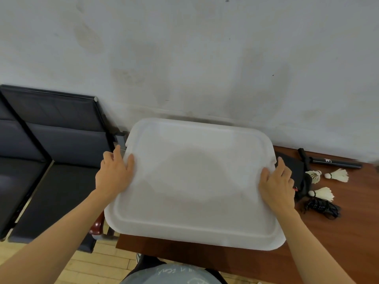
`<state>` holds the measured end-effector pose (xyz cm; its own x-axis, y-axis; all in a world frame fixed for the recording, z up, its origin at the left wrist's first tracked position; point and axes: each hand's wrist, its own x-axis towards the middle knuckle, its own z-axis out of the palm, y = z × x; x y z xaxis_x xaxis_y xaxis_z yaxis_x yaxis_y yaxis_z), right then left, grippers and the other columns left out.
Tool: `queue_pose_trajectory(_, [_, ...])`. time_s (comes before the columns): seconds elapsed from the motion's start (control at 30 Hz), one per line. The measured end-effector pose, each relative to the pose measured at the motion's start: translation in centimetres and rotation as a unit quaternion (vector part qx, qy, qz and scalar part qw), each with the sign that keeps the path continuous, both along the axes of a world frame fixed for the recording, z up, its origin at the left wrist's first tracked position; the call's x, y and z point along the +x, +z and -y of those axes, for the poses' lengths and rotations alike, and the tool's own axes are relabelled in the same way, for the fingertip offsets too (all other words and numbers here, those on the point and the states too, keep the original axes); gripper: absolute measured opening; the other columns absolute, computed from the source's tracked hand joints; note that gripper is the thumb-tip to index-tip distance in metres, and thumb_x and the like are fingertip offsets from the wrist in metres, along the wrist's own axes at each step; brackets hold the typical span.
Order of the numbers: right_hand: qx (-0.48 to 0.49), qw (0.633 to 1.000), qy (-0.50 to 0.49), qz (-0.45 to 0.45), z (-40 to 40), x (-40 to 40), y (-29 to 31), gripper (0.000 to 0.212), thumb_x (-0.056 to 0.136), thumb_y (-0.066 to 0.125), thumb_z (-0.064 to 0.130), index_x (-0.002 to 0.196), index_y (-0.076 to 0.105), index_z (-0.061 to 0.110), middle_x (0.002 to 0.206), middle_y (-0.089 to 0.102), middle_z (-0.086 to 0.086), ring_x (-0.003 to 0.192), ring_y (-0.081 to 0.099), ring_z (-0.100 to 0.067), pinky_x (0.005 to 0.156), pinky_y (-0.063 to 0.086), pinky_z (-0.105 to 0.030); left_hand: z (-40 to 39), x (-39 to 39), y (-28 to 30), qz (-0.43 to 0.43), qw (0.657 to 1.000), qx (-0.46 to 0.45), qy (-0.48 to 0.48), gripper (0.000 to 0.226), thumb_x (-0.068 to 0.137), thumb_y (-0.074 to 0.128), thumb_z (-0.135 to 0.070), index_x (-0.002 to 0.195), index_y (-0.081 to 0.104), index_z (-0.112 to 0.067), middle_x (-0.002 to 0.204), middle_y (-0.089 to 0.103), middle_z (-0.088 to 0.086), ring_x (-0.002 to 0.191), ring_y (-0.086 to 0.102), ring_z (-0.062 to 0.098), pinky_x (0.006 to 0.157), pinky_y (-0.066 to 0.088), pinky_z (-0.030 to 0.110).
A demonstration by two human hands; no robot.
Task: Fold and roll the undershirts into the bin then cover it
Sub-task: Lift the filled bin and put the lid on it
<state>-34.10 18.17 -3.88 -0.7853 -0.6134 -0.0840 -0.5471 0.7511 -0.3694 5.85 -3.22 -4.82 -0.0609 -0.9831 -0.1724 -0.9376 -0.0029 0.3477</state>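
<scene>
Fingers (129,160) of both hands are being curled over the short edges of the lid (194,181), the left hand (112,175) and right hand (276,181) opposite, over the table (328,232). It is being judged light, stiff, slippery; edge grips suit. The bin is being hidden beneath; its contents cannot be told.

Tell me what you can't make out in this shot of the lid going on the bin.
- Bin and undershirts, head view: hidden beneath the white lid; only faint shadows show through it.
- Lid seating: its rim hides whether it has snapped on.
- Left hand and right hand fingertips: curled over the lid's side edges, out of sight.
- Black handle on the table: print too small to read.
</scene>
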Motion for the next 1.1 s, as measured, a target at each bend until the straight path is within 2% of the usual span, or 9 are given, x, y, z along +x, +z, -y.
queue_pose_trajectory(0.1, [-0.008,1.0,-0.028,-0.001,0.0,0.2,-0.1,0.07,0.107,0.036,0.045,0.163,0.008,0.015,0.148,0.039,-0.028,0.099,0.06,-0.045,0.076,0.048,-0.05,-0.3,-0.3,0.0,0.03,0.999,-0.025,0.004,0.075,0.105,0.03,-0.06,0.161,0.02,-0.011,0.139,0.042,0.014,0.093,0.057,0.028,0.065,0.047,0.041])
queue_pose_trajectory(0.2, [0.016,0.996,-0.061,-0.071,0.0,0.1,-0.4,0.08,0.104,0.042,0.049,0.162,0.011,0.003,0.132,0.048,-0.038,0.113,0.053,-0.054,0.093,0.046,-0.062,-0.5,-0.6,0.4,0.044,0.999,-0.012,0.025,0.073,0.105,0.029,-0.061,0.157,0.026,-0.01,0.136,0.049,0.015,0.079,0.057,0.027,0.065,0.047,0.04])
queue_pose_trajectory(0.33, [0.044,0.996,-0.051,-0.058,0.0,0.0,0.1,0.076,0.105,0.037,0.05,0.156,0.023,-0.004,0.132,0.059,-0.029,0.12,0.055,-0.05,0.087,0.05,-0.056,-0.7,-0.6,0.5,0.025,0.999,-0.025,0.028,0.049,0.105,0.032,-0.057,0.132,0.04,-0.017,0.092,0.064,0.004,0.067,0.063,0.027,0.069,0.057,0.047])
queue_pose_trajectory(0.4, [0.042,0.997,-0.057,-0.04,0.0,0.0,0.4,0.068,0.106,0.035,0.051,0.152,0.033,0.001,0.134,0.059,-0.023,0.111,0.062,-0.048,0.079,0.048,-0.051,-0.8,-0.7,0.6,0.026,0.999,-0.028,0.017,0.044,0.107,0.032,-0.053,0.133,0.04,-0.019,0.085,0.063,0.0,0.065,0.063,0.024,0.069,0.058,0.049])
queue_pose_trajectory(0.57, [0.026,0.997,-0.044,-0.06,0.1,0.6,0.3,0.051,0.109,0.035,0.04,0.141,0.045,0.002,0.121,0.063,-0.022,0.088,0.068,-0.045,0.065,0.041,-0.042,-1.1,-0.8,1.0,0.014,0.999,-0.036,0.0,0.058,0.108,0.028,-0.053,0.16,0.026,-0.027,0.135,0.063,0.008,0.1,0.069,0.034,0.084,0.057,0.054])
queue_pose_trajectory(0.63, [0.026,0.997,-0.042,-0.062,0.1,0.6,0.3,0.05,0.109,0.034,0.038,0.143,0.044,0.002,0.122,0.062,-0.023,0.089,0.068,-0.045,0.064,0.04,-0.041,-1.1,-0.7,0.9,0.007,0.999,-0.039,-0.005,0.06,0.107,0.027,-0.054,0.162,0.022,-0.029,0.137,0.062,0.008,0.104,0.068,0.034,0.085,0.057,0.056])
queue_pose_trajectory(0.9, [0.028,0.997,-0.034,-0.068,0.1,0.6,0.2,0.05,0.11,0.031,0.036,0.145,0.041,0.001,0.123,0.06,-0.023,0.087,0.067,-0.044,0.063,0.038,-0.039,-0.9,-0.6,1.2,-0.007,0.998,-0.056,-0.022,0.05,0.11,0.034,-0.042,0.158,0.034,-0.027,0.073,0.058,-0.005,0.06,0.059,0.018,0.058,0.055,0.039])
queue_pose_trajectory(1.0, [0.027,0.997,-0.033,-0.071,0.1,0.6,0.1,0.049,0.11,0.031,0.035,0.144,0.041,0.001,0.121,0.06,-0.023,0.085,0.067,-0.043,0.062,0.038,-0.039,-0.8,-0.7,1.3,0.012,0.997,-0.062,-0.037,0.048,0.111,0.033,-0.038,0.158,0.036,-0.029,0.064,0.055,-0.004,0.052,0.055,0.016,0.048,0.04,0.03])
queue_pose_trajectory(1.1, [0.026,0.997,-0.03,-0.072,0.1,0.6,0.2,0.048,0.11,0.032,0.034,0.144,0.041,0.001,0.121,0.06,-0.024,0.085,0.067,-0.043,0.061,0.037,-0.038,-0.8,-0.6,1.2,0.015,0.997,-0.061,-0.035,0.049,0.111,0.033,-0.039,0.159,0.034,-0.03,0.066,0.054,-0.004,0.053,0.055,0.017,0.049,0.042,0.031])
